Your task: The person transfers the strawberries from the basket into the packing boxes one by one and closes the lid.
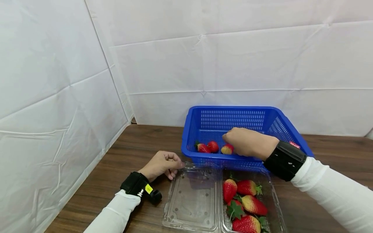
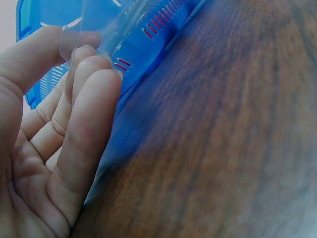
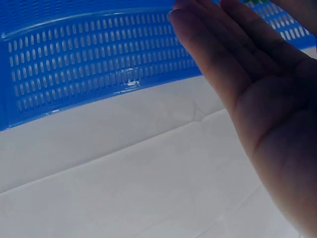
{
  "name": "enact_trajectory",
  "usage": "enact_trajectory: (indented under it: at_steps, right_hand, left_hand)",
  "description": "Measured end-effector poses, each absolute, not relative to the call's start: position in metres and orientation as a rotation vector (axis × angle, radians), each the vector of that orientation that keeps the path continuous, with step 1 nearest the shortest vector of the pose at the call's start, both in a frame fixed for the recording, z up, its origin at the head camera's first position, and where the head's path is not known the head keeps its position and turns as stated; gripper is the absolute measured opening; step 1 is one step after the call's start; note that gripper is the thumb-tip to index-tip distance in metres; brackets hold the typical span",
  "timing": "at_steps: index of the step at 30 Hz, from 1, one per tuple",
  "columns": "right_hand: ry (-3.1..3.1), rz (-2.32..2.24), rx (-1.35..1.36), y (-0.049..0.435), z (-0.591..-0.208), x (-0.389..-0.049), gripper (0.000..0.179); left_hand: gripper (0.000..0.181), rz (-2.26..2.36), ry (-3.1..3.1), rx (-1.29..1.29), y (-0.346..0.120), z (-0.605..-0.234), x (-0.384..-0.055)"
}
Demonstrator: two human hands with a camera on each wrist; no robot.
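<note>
My left hand [image 1: 163, 165] pinches the far left corner of a clear plastic clamshell's lid [image 1: 193, 197] between thumb and index finger; the left wrist view shows the clear edge [image 2: 74, 42] there. The clamshell lies open, and its right half holds several red strawberries [image 1: 254, 205] with green leaves. Inside the blue basket [image 1: 233, 155], my right hand [image 1: 247, 142] reaches down beside a pale-tipped strawberry [image 1: 226, 149]. A bit of green leaf [image 3: 255, 1] shows between its fingers and thumb in the right wrist view; the fingertips are cut off, so a grip is unclear.
Two more strawberries [image 1: 208, 147] lie in the basket's near left corner. The basket stands right behind the clamshell on a brown wooden table [image 1: 145, 139]. White sheeting [image 1: 163, 64] rises behind the table and along its left side.
</note>
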State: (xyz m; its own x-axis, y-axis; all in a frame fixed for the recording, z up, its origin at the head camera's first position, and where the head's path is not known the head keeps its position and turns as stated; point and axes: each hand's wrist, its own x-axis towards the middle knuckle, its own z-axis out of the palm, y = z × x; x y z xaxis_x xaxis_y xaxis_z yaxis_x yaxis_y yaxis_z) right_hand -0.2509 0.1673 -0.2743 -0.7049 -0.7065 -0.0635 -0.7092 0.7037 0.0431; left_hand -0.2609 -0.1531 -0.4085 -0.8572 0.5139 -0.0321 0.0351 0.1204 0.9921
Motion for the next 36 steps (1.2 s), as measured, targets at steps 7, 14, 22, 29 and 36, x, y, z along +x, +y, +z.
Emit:
enact_trajectory:
  at_steps: [7, 14, 22, 29, 36]
  right_hand:
    - [2.822, 0.115, -1.132, 0.166, -0.274, -0.256, 0.008]
    - [2.805, 0.109, -1.096, 0.165, -0.275, -0.263, 0.007]
    - [2.805, 0.107, -1.086, 0.163, -0.280, -0.271, 0.012]
    - [2.784, 0.148, -1.070, 0.159, -0.282, -0.277, 0.015]
    - [2.740, 0.109, -1.046, 0.157, -0.287, -0.282, 0.010]
  left_hand:
    - [0.010, 1.795, 2.022, 0.529, -0.151, -0.408, -0.261]
    - [0.008, 1.798, 2.020, 0.531, -0.150, -0.408, -0.262]
    - [0.010, 1.789, 2.034, 0.543, -0.150, -0.408, -0.262]
    - [0.010, 1.798, 2.022, 0.551, -0.150, -0.408, -0.262]
    - [0.009, 1.797, 2.023, 0.545, -0.149, -0.409, -0.262]
